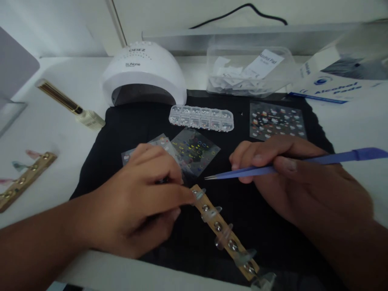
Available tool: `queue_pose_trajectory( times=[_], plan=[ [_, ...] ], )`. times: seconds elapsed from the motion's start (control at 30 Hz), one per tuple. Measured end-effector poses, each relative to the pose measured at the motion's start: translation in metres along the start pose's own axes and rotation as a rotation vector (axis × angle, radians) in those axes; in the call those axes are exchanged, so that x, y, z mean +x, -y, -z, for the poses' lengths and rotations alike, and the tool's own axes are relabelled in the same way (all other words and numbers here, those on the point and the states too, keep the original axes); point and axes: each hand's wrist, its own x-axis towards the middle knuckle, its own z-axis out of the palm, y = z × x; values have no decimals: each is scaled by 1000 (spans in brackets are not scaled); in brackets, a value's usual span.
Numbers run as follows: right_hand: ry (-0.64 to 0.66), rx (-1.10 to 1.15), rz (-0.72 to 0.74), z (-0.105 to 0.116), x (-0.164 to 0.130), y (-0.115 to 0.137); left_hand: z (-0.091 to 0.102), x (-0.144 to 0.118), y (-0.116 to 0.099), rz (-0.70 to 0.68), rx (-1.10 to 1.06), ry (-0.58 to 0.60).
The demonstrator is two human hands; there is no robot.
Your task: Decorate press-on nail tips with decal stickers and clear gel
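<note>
Left hand (pixel 142 198) at the near edge of the black mat (pixel 257 218), grip closed on the top end of a wooden strip (pixel 226 236) that carries clear nail tips; forefinger touches the topmost tip. The strip runs aslant toward the mat's near right corner. Right hand (pixel 291 178), grip pinched shut on blue tweezers (pixel 242 173), points just above the strip's top end, not touching.

Mid-mat: sticker sheets (pixel 194 151), another sheet (pixel 277 120) toward the far right corner. Bead box (pixel 201 118) and white nail lamp (pixel 144 74) at the mat's far edge. Second wooden strip (pixel 26 180) near the tabletop's left edge.
</note>
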Motion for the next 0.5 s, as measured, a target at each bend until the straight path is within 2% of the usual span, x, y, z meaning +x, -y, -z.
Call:
queue_pose_trajectory(
  times=[0.13, 0.2, 0.3, 0.4, 0.47, 0.5],
  plan=[
    [-17, 58, 32, 3, 5, -3, 7, 0, 4, 119, 205, -201],
    [-46, 62, 66, 6, 8, -5, 11, 3, 7, 158, 229, -264],
    [-107, 66, 102, 8, 11, -8, 14, 7, 11, 68, 178, -298],
    [-207, 85, 82, 8, 11, -9, 6, -12, 7, -124, 111, -207],
    [-251, 83, 69, 8, 12, -9, -11, -47, -2, -122, -29, 28],
    [-252, 76, 69, 8, 12, -9, -22, -70, -7, -153, -30, 84]
  ],
)
